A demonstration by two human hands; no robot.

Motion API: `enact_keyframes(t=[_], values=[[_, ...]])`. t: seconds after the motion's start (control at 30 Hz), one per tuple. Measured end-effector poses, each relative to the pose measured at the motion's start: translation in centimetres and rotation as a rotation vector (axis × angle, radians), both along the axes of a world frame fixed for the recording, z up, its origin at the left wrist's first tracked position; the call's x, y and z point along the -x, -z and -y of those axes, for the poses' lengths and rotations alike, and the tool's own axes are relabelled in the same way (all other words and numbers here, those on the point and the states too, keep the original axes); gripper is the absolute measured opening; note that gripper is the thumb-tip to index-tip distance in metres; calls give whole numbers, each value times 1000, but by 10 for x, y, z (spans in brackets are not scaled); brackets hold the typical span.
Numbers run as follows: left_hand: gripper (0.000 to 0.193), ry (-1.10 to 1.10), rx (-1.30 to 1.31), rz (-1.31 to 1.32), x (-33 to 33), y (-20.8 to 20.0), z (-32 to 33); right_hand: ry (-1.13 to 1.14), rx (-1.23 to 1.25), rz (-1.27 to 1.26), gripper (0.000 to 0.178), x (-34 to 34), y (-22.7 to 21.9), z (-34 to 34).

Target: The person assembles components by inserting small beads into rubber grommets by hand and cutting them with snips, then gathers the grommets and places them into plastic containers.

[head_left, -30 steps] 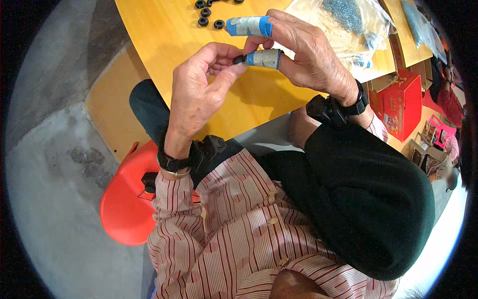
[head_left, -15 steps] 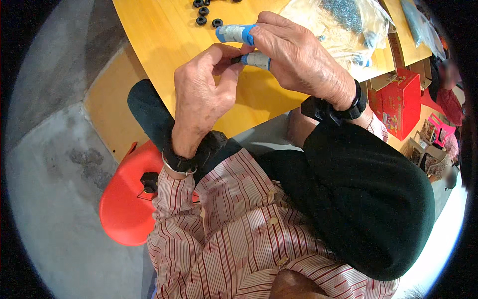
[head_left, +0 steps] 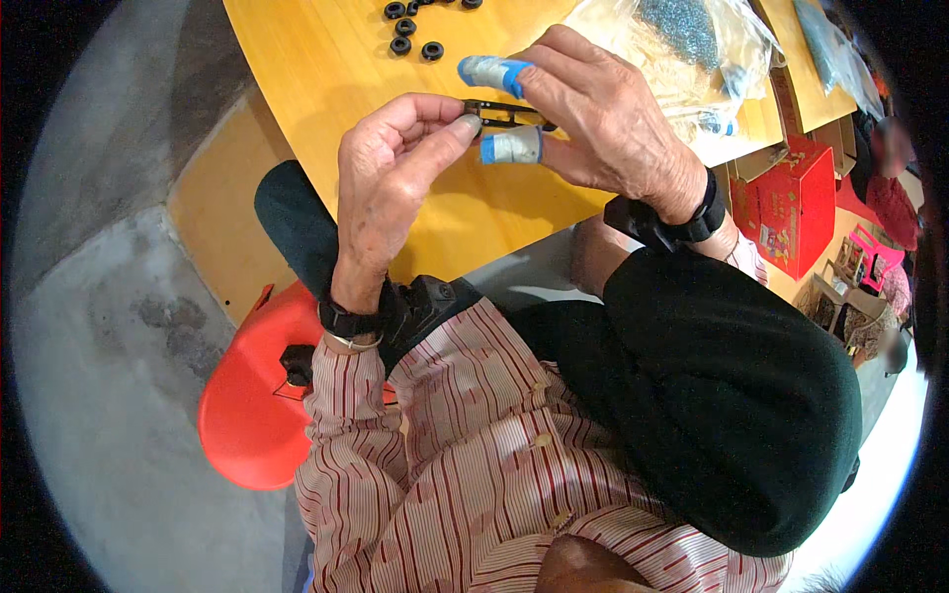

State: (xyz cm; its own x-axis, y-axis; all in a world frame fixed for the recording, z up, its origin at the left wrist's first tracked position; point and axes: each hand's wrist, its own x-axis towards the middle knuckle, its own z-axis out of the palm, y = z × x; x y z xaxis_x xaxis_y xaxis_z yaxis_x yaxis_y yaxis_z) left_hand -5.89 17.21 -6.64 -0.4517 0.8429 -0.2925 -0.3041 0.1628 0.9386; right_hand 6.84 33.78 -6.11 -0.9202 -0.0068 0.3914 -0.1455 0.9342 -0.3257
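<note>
A small black slotted frame [head_left: 506, 107] is held over the table, my left hand [head_left: 386, 168] pinching its left end between thumb and fingertips. My right hand [head_left: 613, 114] surrounds the other end with thumb and index finger spread apart. Both of those digits are wrapped in white and blue tape. The frame's right end runs in between them, and whether the palm side touches it is hidden. Several small black rings [head_left: 432, 51], like little tyres, lie on the wooden table [head_left: 326, 89] beyond my left hand.
A clear plastic bag [head_left: 633, 49] with blue-grey small pieces lies behind my right hand. To the right stands a red box [head_left: 796, 203]. A red stool [head_left: 252, 395] is at lower left, beside the table's edge. Dark cloth [head_left: 732, 395] covers my lap area.
My right thumb and index finger have drawn apart and back from the left fingertips, exposing the black frame. My left hand has shifted slightly left and keeps its pinch.
</note>
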Motion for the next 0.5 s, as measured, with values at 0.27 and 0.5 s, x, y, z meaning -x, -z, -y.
enact_keyframes(t=[0.27,0.5], values=[[19,7,-29,-19,-2,-4,-5,38,-193,-115,25,2,1,6],[23,55,-19,18,0,-7,-4,6,-66,-128,41,0,3,4]])
